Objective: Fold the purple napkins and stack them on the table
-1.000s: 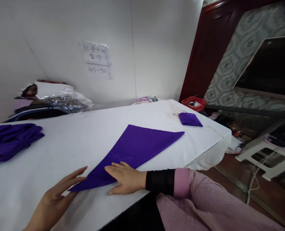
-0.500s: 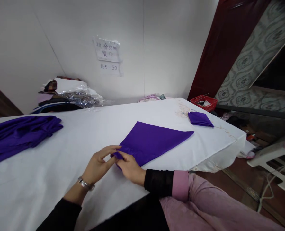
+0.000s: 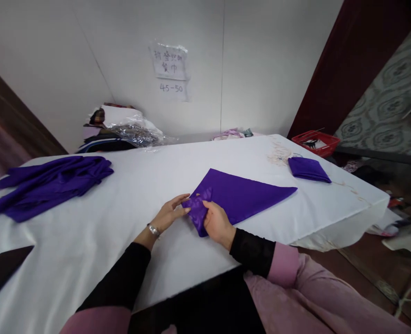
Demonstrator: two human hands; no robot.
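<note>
Right at the heart of the white-draped desk (image 3: 139, 185) lies the kite-shaped piece of smooth purple cloth (image 3: 243, 195), its long point aimed at three o'clock, and both hands are on it! Take that cloth as the clock's centre. The right hand (image 3: 219, 223) comes in from seven o'clock, thumb on top, fingers closed on a shiny turned-over flap. At nine o'clock the left hand (image 3: 170, 213), a silver-coloured watch (image 3: 153, 229) on its wrist, has thumb and fingers a narrow gap apart, touching the flap's edge; whether they truly grip it, I cannot tell. Out to two o'clock sits a neatly folded purple cloth packet (image 3: 308, 170), and beyond it on the same line, a red plastic basket (image 3: 330, 144). Swing round to nine o'clock, well apart: a crumpled heap of purple cloth (image 3: 59, 178) across the desk. Down at eight, near the edge of view, a dark flat panel (image 3: 5, 273). Ten o'clock brings a pile of fabrics under clear plastic (image 3: 132, 130); eleven, a handwritten paper sign (image 3: 170, 67) up on the wall (image 3: 261, 60), reading "45-50" below; and twelve, a small pink cloth bundle (image 3: 230, 134) by the far edge.
</note>
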